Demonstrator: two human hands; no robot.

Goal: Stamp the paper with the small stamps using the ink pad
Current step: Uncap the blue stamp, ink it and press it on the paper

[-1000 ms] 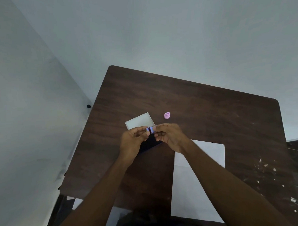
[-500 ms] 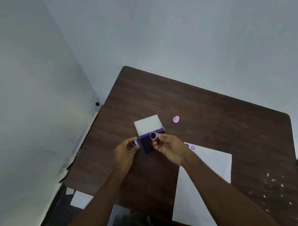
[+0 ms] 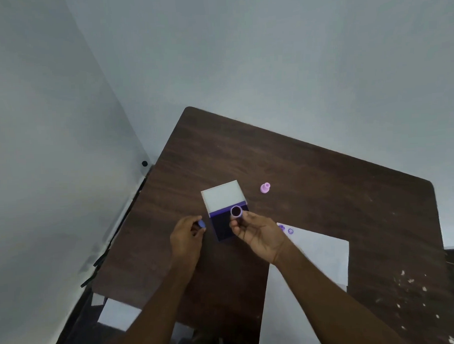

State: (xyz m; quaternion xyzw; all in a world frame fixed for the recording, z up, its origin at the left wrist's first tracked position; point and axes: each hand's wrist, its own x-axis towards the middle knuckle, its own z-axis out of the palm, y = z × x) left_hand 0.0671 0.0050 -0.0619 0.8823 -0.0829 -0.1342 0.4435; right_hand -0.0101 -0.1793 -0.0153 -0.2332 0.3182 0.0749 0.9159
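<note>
My right hand pinches a small purple stamp with its round dark face turned up toward me, just above the ink pad. My left hand pinches the stamp's small blue cap to the left of the pad. The open ink pad lies on the table, its dark purple pad toward me and its white lid folded back behind it. A white sheet of paper lies to the right under my right forearm, with two purple prints at its far left corner. A pink stamp stands beyond the pad.
The dark wooden table stands in a corner, with grey walls to the left and behind. White specks dot its near right part. A white sheet lies on the floor below the table's left front edge.
My hands pulled apart: the cap came off the purple stamp and moved left in my left hand, while my right hand turned the stamp face up. The view shifted slightly.
</note>
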